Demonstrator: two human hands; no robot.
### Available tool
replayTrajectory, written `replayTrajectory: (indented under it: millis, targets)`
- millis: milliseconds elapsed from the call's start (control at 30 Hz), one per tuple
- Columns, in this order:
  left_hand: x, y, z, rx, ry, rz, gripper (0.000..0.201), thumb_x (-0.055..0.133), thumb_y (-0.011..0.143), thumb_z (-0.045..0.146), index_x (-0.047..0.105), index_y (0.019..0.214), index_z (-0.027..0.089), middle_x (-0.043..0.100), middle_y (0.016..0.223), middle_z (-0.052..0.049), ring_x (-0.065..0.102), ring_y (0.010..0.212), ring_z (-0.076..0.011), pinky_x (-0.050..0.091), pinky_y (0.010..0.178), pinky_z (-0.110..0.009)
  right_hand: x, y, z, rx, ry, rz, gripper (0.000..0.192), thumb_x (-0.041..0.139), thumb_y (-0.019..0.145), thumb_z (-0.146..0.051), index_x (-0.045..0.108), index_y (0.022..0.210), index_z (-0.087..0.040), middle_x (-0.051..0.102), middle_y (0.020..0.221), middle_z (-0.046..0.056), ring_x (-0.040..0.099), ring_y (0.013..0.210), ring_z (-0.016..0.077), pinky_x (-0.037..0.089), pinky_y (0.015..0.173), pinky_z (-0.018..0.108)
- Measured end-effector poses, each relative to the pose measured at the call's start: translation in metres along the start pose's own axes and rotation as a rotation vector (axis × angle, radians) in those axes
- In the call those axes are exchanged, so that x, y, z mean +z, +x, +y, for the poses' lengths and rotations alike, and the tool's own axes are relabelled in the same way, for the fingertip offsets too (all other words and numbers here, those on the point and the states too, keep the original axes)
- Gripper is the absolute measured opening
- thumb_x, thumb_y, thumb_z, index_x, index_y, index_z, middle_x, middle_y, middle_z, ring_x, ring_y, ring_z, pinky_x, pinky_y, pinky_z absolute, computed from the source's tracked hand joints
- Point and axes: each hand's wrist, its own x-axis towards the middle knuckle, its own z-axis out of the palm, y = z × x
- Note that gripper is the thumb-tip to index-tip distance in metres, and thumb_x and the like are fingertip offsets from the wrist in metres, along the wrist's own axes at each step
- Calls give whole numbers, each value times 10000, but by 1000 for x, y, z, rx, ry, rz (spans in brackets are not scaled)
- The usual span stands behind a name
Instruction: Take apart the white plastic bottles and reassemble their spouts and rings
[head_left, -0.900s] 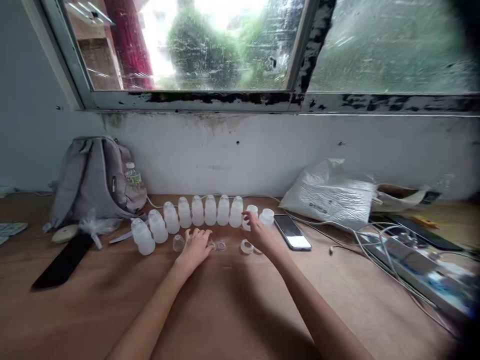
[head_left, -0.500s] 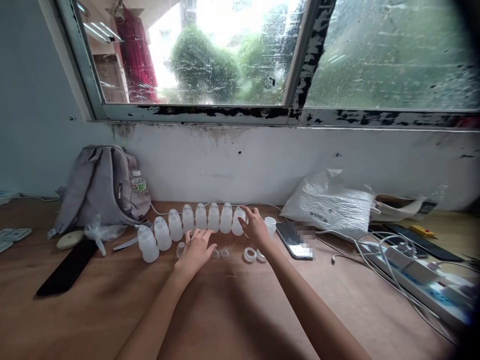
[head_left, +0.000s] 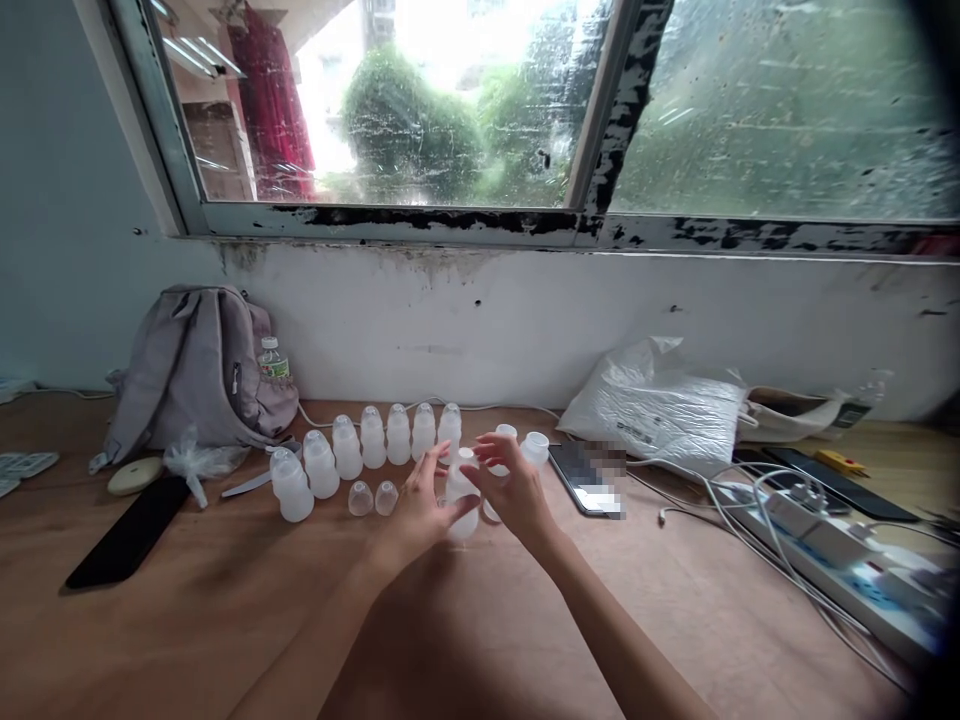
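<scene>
Head view: small bottle held between both my hands

Head camera, far left: black phone (head_left: 124, 533) flat on the wooden table (head_left: 225, 620), round cream disc (head_left: 133, 476) and crumpled clear wrapper (head_left: 196, 463) just behind it. Grey backpack (head_left: 196, 368) leans on the wall, water bottle (head_left: 273, 361) in its side pocket. Next, curved row of capped white bottles (head_left: 360, 445) on the table, running from near the backpack toward centre. Two clear caps (head_left: 373, 498) stand just in front of the row.

Centre: my left hand (head_left: 418, 510) and right hand (head_left: 512, 487) meet around one small white bottle (head_left: 460, 495), lifted off the table, upright, neck uncapped. Left fingers wrap its lower body from the left; right fingers close on its upper part from the right. So both grips narrow, holding that bottle; it sits between my palms, just in front of the row's right end. Two open bottles (head_left: 534, 447) stand just behind my right hand.

Right: a phone (head_left: 581, 477) with blurred screen, white plastic bag (head_left: 660, 405) against the wall, tangled cables (head_left: 739, 495), power strip (head_left: 840, 555) at far right.
</scene>
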Motion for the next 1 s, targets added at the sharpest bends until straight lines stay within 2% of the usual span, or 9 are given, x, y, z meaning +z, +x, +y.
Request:
replayTrajectory:
  millis: [67, 167, 267, 333, 433, 567, 633, 867, 1000]
  targets:
    - [2, 0, 3, -87, -226, -18, 486, 619, 701, 388, 480, 1135, 218, 587, 1047, -76, 576, 890, -204, 464, 733, -309, -2, -1, -13, 33, 109, -78, 295, 558, 778, -359, 451, 1015, -221, 580, 968, 66, 572, 883, 176, 467, 776, 327]
    - [-2, 3, 8, -166, -571, 57, 390, 624, 697, 377, 530, 1014, 170, 616, 968, -82, 579, 893, -204, 461, 721, -276, -7, -1, -23, 193, 218, -234, 415, 544, 780, -407, 403, 1129, -234, 522, 1115, 78, 522, 1004, 191, 440, 825, 336]
    - [-9, 4, 12, -243, -775, 116, 393, 651, 667, 339, 528, 1000, 169, 615, 907, -56, 588, 815, -173, 452, 657, -235, -11, 0, -26, 377, 311, -567, 549, 610, 716, -436, 399, 1177, -223, 562, 1019, 52, 544, 923, 195, 451, 752, 311]
    - [-12, 4, 15, -277, -860, 138, 336, 655, 653, 317, 549, 938, 174, 609, 845, -25, 584, 750, -142, 440, 633, -215, -10, -2, -28, 440, 363, -757, 483, 637, 686, -434, 494, 1082, -197, 581, 902, 28, 554, 820, 182, 447, 666, 272]
    - [-12, 2, 17, -309, -998, 218, 260, 659, 634, 294, 542, 834, 177, 587, 765, 7, 579, 687, -118, 441, 639, -219, -2, -7, -31, 494, 447, -875, 371, 654, 670, -392, 556, 956, -178, 571, 802, 2, 539, 731, 151, 419, 594, 232]
    - [-8, 1, 15, -287, -1067, 300, 257, 666, 621, 276, 494, 789, 185, 474, 562, 69, 515, 511, -86, 430, 543, -220, 13, -16, -35, 516, 538, -903, 307, 635, 671, -304, 532, 929, -173, 556, 777, -7, 530, 685, 135, 417, 553, 219]
    - [-6, 2, 12, -276, -1016, 389, 267, 673, 608, 277, 483, 774, 187, 453, 526, 82, 490, 468, -78, 411, 502, -207, 20, -21, -37, 468, 456, -839, 290, 611, 677, -273, 507, 930, -177, 560, 789, -2, 533, 668, 134, 412, 532, 216]
    - [-7, 10, 1, -361, -929, 632, 263, 660, 600, 324, 468, 706, 178, 441, 520, 82, 487, 450, -78, 421, 505, -220, 36, -35, -38, 167, -438, -495, 219, 578, 646, -212, 440, 815, -188, 600, 807, 49, 558, 692, 198, 328, 500, 243]
    - [-38, 19, -4, -299, -931, 775, 242, 652, 599, 285, 495, 749, 180, 488, 615, 63, 524, 546, -81, 423, 545, -208, 31, -34, -31, 116, -613, -517, 250, 592, 655, -273, 441, 839, -198, 617, 818, 53, 581, 722, 218, 300, 498, 244]
